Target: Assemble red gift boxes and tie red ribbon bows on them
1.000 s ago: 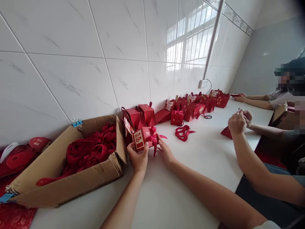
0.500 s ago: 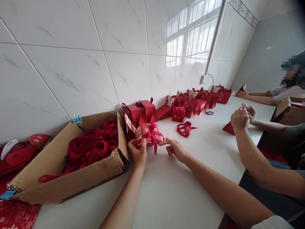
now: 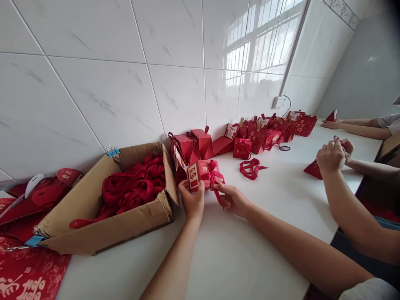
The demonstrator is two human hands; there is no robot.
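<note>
A small red gift box (image 3: pixel 194 175) with a cream label on its end is tilted above the white table (image 3: pixel 215 258), a bow of red ribbon (image 3: pixel 215 177) tied round it. My left hand (image 3: pixel 193 200) grips the box's near left side, thumb on the front. At the box's right end, my right hand (image 3: pixel 233 199) has its thumb and fingers closed at the bow's hanging ribbon tail. Behind the box, to the right, a loose loop of red ribbon (image 3: pixel 250 168) lies on the table.
An open cardboard box (image 3: pixel 125 223) of red ribbon stands at the left, beside red packaging (image 3: pixel 46 196). Red gift boxes (image 3: pixel 258 139) line the tiled wall. At the right, another person's hands (image 3: pixel 333 154) work near a red triangular piece (image 3: pixel 313 169); farther back are more hands (image 3: pixel 331 124).
My right hand has moved in from pointing beside the box and closed at the ribbon tail. The box has tilted slightly. The view has shifted, so the scene appears farther right.
</note>
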